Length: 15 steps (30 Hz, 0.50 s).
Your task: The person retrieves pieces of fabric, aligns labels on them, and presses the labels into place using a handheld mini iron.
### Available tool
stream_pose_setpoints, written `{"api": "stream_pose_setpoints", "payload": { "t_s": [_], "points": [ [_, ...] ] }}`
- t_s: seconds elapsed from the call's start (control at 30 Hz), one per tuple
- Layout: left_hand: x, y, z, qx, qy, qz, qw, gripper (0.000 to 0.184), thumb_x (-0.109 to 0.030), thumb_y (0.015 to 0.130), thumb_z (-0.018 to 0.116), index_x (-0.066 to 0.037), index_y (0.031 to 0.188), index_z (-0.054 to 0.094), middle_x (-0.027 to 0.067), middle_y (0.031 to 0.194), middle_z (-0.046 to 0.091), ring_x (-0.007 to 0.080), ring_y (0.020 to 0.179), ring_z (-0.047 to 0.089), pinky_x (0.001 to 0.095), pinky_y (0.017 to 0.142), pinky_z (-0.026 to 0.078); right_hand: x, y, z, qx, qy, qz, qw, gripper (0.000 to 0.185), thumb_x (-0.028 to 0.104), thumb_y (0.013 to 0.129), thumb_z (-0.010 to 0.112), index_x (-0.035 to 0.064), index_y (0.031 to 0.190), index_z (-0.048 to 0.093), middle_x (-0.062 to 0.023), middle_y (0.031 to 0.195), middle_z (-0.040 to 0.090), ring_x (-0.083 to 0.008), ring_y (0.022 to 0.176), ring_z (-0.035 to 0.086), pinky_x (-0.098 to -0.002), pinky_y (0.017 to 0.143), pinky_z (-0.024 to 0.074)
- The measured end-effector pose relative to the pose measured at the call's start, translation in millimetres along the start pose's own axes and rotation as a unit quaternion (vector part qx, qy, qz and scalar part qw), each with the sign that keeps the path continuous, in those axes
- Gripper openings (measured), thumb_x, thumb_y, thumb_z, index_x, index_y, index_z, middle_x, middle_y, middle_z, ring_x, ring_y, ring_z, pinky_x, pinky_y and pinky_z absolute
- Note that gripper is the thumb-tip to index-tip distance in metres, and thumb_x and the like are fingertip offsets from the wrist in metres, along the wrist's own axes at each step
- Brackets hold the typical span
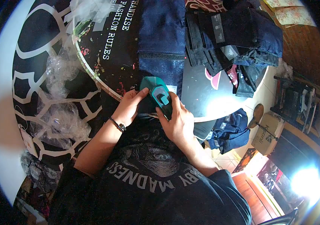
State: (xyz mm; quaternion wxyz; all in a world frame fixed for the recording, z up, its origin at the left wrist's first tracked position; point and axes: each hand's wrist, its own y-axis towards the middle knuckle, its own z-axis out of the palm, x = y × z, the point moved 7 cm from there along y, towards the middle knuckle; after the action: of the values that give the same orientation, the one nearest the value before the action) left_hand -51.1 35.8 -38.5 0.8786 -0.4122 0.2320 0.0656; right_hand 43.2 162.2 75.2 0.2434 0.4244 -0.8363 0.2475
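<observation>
From my end of the feed, I have both hands on a teal handheld device (157,90), poised over the near end of a folded navy garment (162,37) on the round table (205,103). My left hand (128,105) pinches its upper left edge, thumb on top and the other fingers mostly out of sight; my right hand (180,120) curls around the lower right side. I judge the shared grasp is there to steady it, with the raised button (163,99) facing up where I can see and reach it. Whether it touches the cloth I cannot tell. A white label (172,89) peeks out just beside it. The garment lies lengthwise before me, probably for a straight reach, while the pile of dark folded garments (238,33) sits to the right, likely so it does not crowd this piece
</observation>
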Motion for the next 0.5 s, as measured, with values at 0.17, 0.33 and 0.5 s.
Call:
{"api": "stream_pose_setpoints", "payload": {
  "t_s": [0.17,0.33,0.5],
  "points": [
    [-1.2,-1.0,5.3,0.015,-0.022,0.006,1.0,0.019,-0.023,0.102,0.06,-0.007,0.11,0.067,0.0023,0.108,0.072,0.0118,0.098,0.067,0.0296,0.088,0.052,0.1,0.4,0.0,0.003,-0.007,0.005,1.0,0.055,0.027,0.086,0.073,0.0045,0.13,0.049,-0.0181,0.104,0.068,-0.0372,0.08,0.071,-0.0429,0.068,0.0587],
    [1.4,1.6,-0.2,0.019,-0.015,0.003,1.0,0.02,-0.023,0.102,0.06,-0.007,0.109,0.068,0.0017,0.108,0.072,0.0114,0.098,0.067,0.0296,0.088,0.051,0.5,1.0,0.1,0.007,-0.008,0.009,1.0,0.055,0.028,0.086,0.072,0.0043,0.13,0.049,-0.0179,0.105,0.068,-0.037,0.081,0.071,-0.0429,0.068,0.0587],
    [-4.9,-2.3,7.6,-0.008,-0.014,0.02,1.0,0.023,-0.026,0.101,0.063,-0.003,0.104,0.068,0.0033,0.099,0.072,0.0086,0.087,0.067,0.0261,0.078,0.053,-0.2,0.8,1.1,0.011,-0.009,0.012,1.0,0.056,0.027,0.086,0.073,0.0041,0.131,0.049,-0.0178,0.105,0.068,-0.0369,0.081,0.071,-0.0427,0.069,0.0587]
  ]
}}
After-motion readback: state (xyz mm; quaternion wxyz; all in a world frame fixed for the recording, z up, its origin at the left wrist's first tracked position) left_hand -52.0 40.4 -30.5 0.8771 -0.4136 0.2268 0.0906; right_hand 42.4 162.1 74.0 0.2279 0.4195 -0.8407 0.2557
